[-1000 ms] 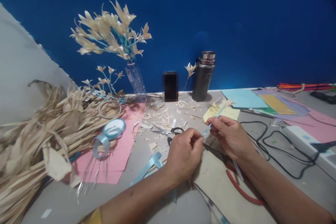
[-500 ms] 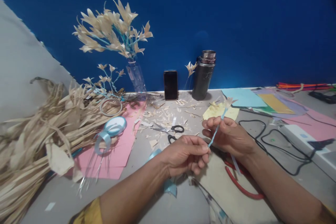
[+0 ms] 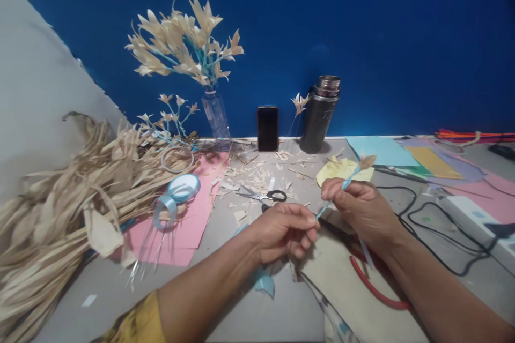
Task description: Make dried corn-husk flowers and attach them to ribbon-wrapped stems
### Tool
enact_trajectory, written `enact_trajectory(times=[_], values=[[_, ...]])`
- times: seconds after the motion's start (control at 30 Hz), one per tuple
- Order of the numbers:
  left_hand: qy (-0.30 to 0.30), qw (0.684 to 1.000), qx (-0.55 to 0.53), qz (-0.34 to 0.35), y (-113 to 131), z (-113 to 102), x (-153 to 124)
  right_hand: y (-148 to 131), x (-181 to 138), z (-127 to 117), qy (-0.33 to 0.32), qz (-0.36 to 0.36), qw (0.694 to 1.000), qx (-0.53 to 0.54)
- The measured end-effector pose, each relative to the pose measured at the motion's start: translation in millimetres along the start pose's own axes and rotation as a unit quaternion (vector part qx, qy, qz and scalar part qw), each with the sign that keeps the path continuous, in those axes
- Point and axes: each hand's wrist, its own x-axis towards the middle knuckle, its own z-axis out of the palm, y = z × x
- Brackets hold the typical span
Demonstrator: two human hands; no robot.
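My right hand pinches a thin stem wrapped in light blue ribbon, which ends in a small beige leaf flower pointing up and right. My left hand is closed at the lower end of that stem, its thumb and fingers pinched on it. A loose tail of blue ribbon trails below my left wrist. Black-handled scissors lie on the table just beyond my hands.
A heap of dried leaves fills the left. Pink paper carries a blue ribbon roll. A vase of finished flowers, a phone and a steel flask stand at the blue wall. Coloured papers, black cables and red-handled pliers lie right.
My view has shifted slightly, so everything sits a little further right. The stem has tilted, its flower tip now further right, and my hands sit closer together on it.
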Motion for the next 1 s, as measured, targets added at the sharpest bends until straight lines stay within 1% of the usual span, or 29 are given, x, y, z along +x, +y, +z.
enact_trajectory(times=[0.03, 0.1, 0.17, 0.2, 0.27, 0.3, 0.33, 0.4, 0.47, 0.53, 0.63, 0.67, 0.7, 0.73, 0.77, 0.8, 0.83, 0.87, 0.9, 0.93, 0.97, 1.0], values=[[-0.026, 0.999, -0.019, -0.023, 0.3, -1.7, -0.4, 0.5, -0.4, -1.0, -0.019, -0.003, 1.000, 0.021], [-0.056, 0.997, -0.034, -0.039, -0.6, -2.9, -1.5, 3.4, -1.6, -3.8, -0.055, -0.008, 0.996, 0.068], [-0.066, 0.997, -0.034, -0.037, -2.9, -1.8, -2.5, 6.5, -3.2, -6.8, -0.076, 0.007, 0.992, 0.102], [-0.062, 0.997, -0.032, -0.031, -4.2, -0.8, -2.9, 7.3, -3.9, -8.0, -0.072, 0.028, 0.991, 0.110], [-0.037, 0.999, -0.024, -0.003, -6.0, 0.9, -3.0, 7.4, -4.5, -9.5, -0.054, 0.078, 0.991, 0.099], [-0.017, 1.000, -0.020, 0.015, -6.4, 1.4, -2.7, 6.8, -4.0, -9.7, -0.041, 0.091, 0.992, 0.078], [0.004, 0.999, -0.014, 0.032, -6.6, 1.7, -2.3, 6.2, -3.1, -9.5, -0.028, 0.090, 0.994, 0.052], [0.041, 0.998, -0.006, 0.056, -6.7, 1.5, -0.9, 5.3, -0.4, -8.1, -0.013, 0.064, 0.998, -0.007], [0.058, 0.996, -0.008, 0.061, -7.0, 0.6, 0.7, 5.0, 2.1, -5.8, 0.002, 0.036, 0.998, -0.046], [0.045, 0.997, -0.020, 0.051, -7.4, -0.8, 1.3, 4.6, 3.1, -3.4, 0.007, 0.017, 0.999, -0.044], [-0.014, 0.999, -0.029, 0.008, -3.0, -4.9, -2.1, 3.4, 2.8, -3.1, 0.021, -0.015, 1.000, 0.000], [-0.026, 1.000, -0.013, -0.012, 1.3, -7.5, -4.3, 3.2, 2.9, -4.5, 0.036, -0.023, 0.999, 0.014], [-0.024, 0.999, 0.021, -0.026, 7.4, -10.8, -6.7, 3.5, 3.5, -6.8, 0.057, -0.029, 0.998, 0.025], [-0.002, 0.997, 0.076, -0.030, 15.2, -15.2, -8.8, 4.3, 4.6, -9.8, 0.086, -0.031, 0.995, 0.035], [0.041, 0.987, 0.153, -0.018, 24.2, -20.4, -10.2, 5.7, 6.2, -13.1, 0.117, -0.025, 0.992, 0.046], [0.105, 0.964, 0.245, 0.019, 33.7, -26.4, -10.4, 7.5, 8.2, -16.5, 0.148, -0.012, 0.987, 0.057], [0.183, 0.917, 0.348, 0.072, 43.0, -33.1, -9.0, 9.6, 10.3, -19.6, 0.176, 0.008, 0.982, 0.068], [0.267, 0.844, 0.448, 0.127, 51.2, -40.0, -5.9, 11.6, 12.6, -22.2, 0.199, 0.029, 0.976, 0.079], [0.313, 0.773, 0.533, 0.143, 57.9, -46.6, -1.2, 13.5, 14.7, -24.0, 0.214, 0.048, 0.972, 0.087], [0.340, 0.714, 0.596, 0.137, 62.5, -52.7, 4.7, 14.9, 16.7, -25.0, 0.224, 0.060, 0.968, 0.093], [0.348, 0.672, 0.642, 0.120, 65.1, -57.7, 11.4, 15.9, 18.4, -25.4, 0.230, 0.067, 0.966, 0.094], [0.349, 0.644, 0.674, 0.099, 66.0, -61.4, 18.3, 16.4, 19.8, -25.1, 0.233, 0.071, 0.965, 0.092]])
